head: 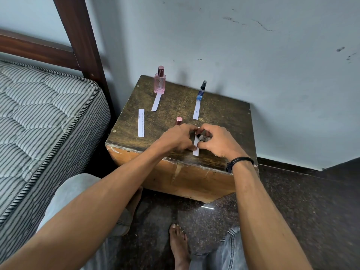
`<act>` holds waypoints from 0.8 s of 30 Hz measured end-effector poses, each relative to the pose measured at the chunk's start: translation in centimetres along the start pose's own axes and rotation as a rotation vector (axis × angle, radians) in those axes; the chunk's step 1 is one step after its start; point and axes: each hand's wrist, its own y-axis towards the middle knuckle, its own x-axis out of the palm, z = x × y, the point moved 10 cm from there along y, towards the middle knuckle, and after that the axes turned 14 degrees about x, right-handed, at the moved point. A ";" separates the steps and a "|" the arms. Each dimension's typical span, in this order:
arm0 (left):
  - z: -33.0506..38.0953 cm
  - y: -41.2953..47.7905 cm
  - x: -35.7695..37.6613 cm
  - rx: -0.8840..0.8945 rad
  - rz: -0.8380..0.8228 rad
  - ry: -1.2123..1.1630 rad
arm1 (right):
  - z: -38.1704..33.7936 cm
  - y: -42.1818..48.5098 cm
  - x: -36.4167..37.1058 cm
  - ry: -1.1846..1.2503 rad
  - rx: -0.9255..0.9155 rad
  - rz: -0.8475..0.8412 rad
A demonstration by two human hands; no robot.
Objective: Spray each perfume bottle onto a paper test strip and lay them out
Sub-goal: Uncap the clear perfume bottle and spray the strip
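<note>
left hand (178, 138) holds paper strip (196, 152), right hand (217, 142) grips small bottle (204, 137).

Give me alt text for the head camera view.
Over a wooden box, the left hand holds a paper strip while the right hand grips a small dark bottle. Behind stand a pink bottle and a blue bottle, laid-out strips before them.
</note>
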 end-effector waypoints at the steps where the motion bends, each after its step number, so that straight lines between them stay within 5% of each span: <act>1: 0.0 0.0 0.0 0.000 0.001 -0.003 | 0.0 0.0 0.0 0.004 -0.003 0.001; 24: 0.2 -0.5 -0.7 0.006 -0.015 -0.062 | 1.2 0.3 0.2 0.049 -0.003 -0.072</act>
